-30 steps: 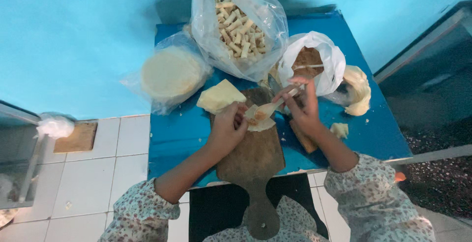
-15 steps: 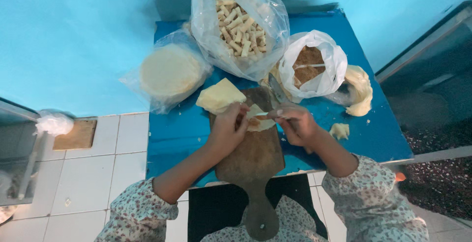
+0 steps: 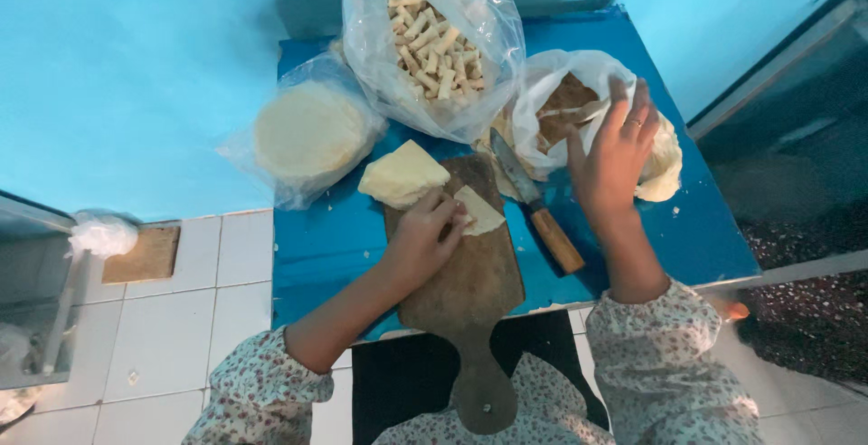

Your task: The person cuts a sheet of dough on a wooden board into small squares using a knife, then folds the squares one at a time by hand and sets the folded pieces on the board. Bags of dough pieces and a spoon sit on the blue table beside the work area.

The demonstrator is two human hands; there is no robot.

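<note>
My left hand (image 3: 423,239) rests on a dark wooden cutting board (image 3: 466,296), its fingers pressing a small pale triangle of dough (image 3: 480,211). A stack of pale dough sheets (image 3: 402,174) lies at the board's far left corner. My right hand (image 3: 615,151) is lifted, fingers spread and holding nothing, in front of a white plastic bag with brown filling (image 3: 565,106). A knife with a wooden handle (image 3: 541,214) lies on the blue table (image 3: 321,246) between the board and my right hand.
A clear bag of rolled pastry sticks (image 3: 429,38) stands at the table's back. A bag with a round stack of wrappers (image 3: 307,133) lies at the back left. A crumpled pale bag (image 3: 665,160) sits behind my right hand. White floor tiles (image 3: 172,318) lie to the left.
My right hand has left the dough, set the knife down beside the board and moved up right toward the filling bag. My left hand stays on the dough piece.
</note>
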